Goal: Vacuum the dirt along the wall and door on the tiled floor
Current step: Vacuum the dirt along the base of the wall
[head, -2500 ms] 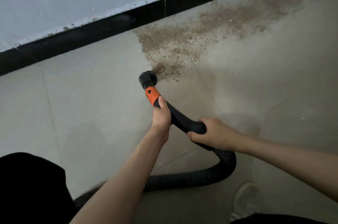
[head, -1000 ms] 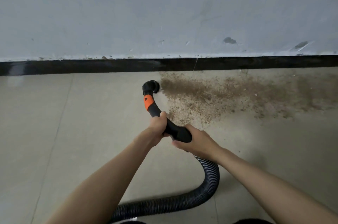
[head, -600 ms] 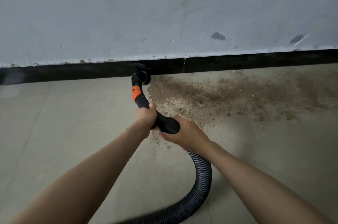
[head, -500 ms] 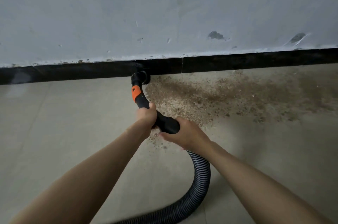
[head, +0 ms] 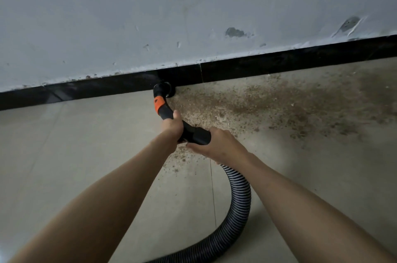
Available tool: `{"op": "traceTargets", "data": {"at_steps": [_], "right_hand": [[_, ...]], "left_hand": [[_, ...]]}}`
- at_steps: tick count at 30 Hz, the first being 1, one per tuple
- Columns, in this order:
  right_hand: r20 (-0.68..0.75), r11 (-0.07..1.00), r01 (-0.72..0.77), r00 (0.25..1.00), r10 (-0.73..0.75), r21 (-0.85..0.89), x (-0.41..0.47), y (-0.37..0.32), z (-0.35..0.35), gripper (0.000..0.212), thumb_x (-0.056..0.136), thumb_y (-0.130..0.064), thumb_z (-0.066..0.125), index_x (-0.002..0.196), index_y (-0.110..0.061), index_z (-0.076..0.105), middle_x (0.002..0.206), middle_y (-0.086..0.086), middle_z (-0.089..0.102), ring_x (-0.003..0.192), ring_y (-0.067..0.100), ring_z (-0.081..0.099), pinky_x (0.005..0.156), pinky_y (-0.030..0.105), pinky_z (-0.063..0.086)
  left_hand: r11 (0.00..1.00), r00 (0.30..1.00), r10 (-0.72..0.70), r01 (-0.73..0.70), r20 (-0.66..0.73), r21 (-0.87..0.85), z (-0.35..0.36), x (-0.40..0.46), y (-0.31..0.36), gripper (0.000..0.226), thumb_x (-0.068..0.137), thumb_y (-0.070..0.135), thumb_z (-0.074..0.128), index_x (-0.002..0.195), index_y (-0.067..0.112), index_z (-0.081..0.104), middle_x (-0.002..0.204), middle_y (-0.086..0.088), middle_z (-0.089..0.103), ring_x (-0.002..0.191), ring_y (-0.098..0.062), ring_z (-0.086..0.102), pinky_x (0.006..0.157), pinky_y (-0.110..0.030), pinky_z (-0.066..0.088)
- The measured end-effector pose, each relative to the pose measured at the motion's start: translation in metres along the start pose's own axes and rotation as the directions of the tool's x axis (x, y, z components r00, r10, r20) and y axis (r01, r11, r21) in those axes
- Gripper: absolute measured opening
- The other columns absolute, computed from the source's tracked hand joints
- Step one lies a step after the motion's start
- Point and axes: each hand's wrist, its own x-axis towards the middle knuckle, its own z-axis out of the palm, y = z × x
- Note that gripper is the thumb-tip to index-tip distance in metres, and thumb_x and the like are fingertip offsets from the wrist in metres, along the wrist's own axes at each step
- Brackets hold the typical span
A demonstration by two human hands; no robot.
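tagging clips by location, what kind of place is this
Probably an indoor room, bare or unfinished: a pale tiled floor meets a scuffed painted wall with a black skirting strip. Brown dirt lies along it, and both hands work a vacuum hose there.

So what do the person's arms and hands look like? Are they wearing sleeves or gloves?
Both forearms are bare as far as the picture shows: no sleeves in view. The left hand and right hand have no gloves. No watch, bracelet or ring shows on them.
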Motion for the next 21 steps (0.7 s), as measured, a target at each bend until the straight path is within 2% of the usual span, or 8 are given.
{"op": "traceTargets", "data": {"at_steps": [4,6,9,11,15,16,19,21], "right_hand": [[-0.026,0.999,-0.001,1.0,0.0,-0.034,-0.008,0.014,-0.006,0.06,0.074,-0.072,0.064,0.101,-0.021,0.052,0.085,-0.006,0.058,0.073,0.013,0.06,0.057,0.029,0.049],[-0.053,0.999,-0.023,0.998,0.021,-0.024,-0.015,0.022,-0.01,0.058,0.074,-0.074,0.062,0.098,-0.023,0.049,0.084,-0.008,0.055,0.071,0.01,0.058,0.053,0.026,0.043],[-0.103,0.998,-0.056,0.993,0.054,-0.012,-0.026,0.035,-0.018,0.055,0.075,-0.075,0.059,0.092,-0.025,0.046,0.082,-0.01,0.053,0.069,0.007,0.056,0.051,0.025,0.04],[-0.128,0.997,-0.072,0.989,0.069,-0.021,-0.032,0.043,-0.025,0.053,0.076,-0.075,0.06,0.088,-0.024,0.046,0.081,-0.008,0.054,0.068,0.007,0.056,0.049,0.025,0.04],[-0.167,0.995,-0.101,0.981,0.099,-0.005,-0.043,0.055,-0.036,0.052,0.076,-0.073,0.061,0.081,-0.024,0.044,0.08,-0.004,0.057,0.066,0.012,0.058,0.05,0.026,0.041],[-0.179,0.994,-0.108,0.978,0.106,-0.002,-0.047,0.058,-0.038,0.052,0.076,-0.072,0.062,0.079,-0.024,0.043,0.079,-0.003,0.057,0.065,0.013,0.058,0.05,0.027,0.041],[-0.226,0.992,-0.123,0.966,0.125,0.026,-0.057,0.066,-0.045,0.053,0.076,-0.072,0.062,0.078,-0.022,0.045,0.075,-0.002,0.058,0.06,0.014,0.057,0.049,0.027,0.041],[-0.266,0.991,-0.131,0.954,0.135,0.033,-0.064,0.071,-0.051,0.053,0.077,-0.072,0.062,0.079,-0.021,0.046,0.073,-0.002,0.058,0.058,0.013,0.057,0.047,0.026,0.039]], "left_hand": [[1.0,1.0,0.002,-0.002,-0.018,-0.006,0.017,-0.004,-0.005,0.058,0.099,0.046,0.033,0.136,0.002,0.034,0.122,-0.017,0.053,0.105,-0.033,0.057,0.075,-0.039,0.049],[1.0,1.0,0.019,-0.019,-0.006,0.0,0.027,-0.008,-0.007,0.059,0.098,0.047,0.033,0.137,0.002,0.034,0.118,-0.016,0.054,0.099,-0.03,0.057,0.075,-0.037,0.048],[0.999,0.999,0.025,-0.026,0.028,0.047,0.045,-0.018,-0.007,0.063,0.098,0.051,0.031,0.137,0.001,0.035,0.107,-0.013,0.054,0.08,-0.024,0.055,0.057,-0.03,0.045],[0.998,0.999,0.024,-0.026,0.045,0.05,0.058,-0.026,-0.006,0.064,0.098,0.051,0.028,0.138,0.001,0.033,0.105,-0.011,0.052,0.076,-0.021,0.053,0.049,-0.028,0.04],[0.998,0.997,0.003,-0.007,0.077,0.059,0.079,-0.038,-0.002,0.066,0.098,0.053,0.024,0.141,0.002,0.03,0.12,-0.016,0.054,0.098,-0.029,0.056,0.07,-0.034,0.048],[0.998,0.996,0.003,-0.009,0.089,0.068,0.083,-0.041,0.0,0.067,0.098,0.053,0.023,0.141,0.002,0.03,0.119,-0.016,0.054,0.096,-0.029,0.057,0.071,-0.034,0.048],[0.996,0.989,0.025,-0.037,0.147,0.077,0.097,-0.052,0.006,0.064,0.099,0.051,0.025,0.138,0.002,0.034,0.099,-0.01,0.053,0.074,-0.02,0.052,0.054,-0.03,0.043],[0.995,0.982,0.033,-0.05,0.187,0.089,0.108,-0.058,0.011,0.062,0.099,0.051,0.025,0.136,0.001,0.034,0.095,-0.009,0.051,0.071,-0.018,0.051,0.049,-0.028,0.04]]}}
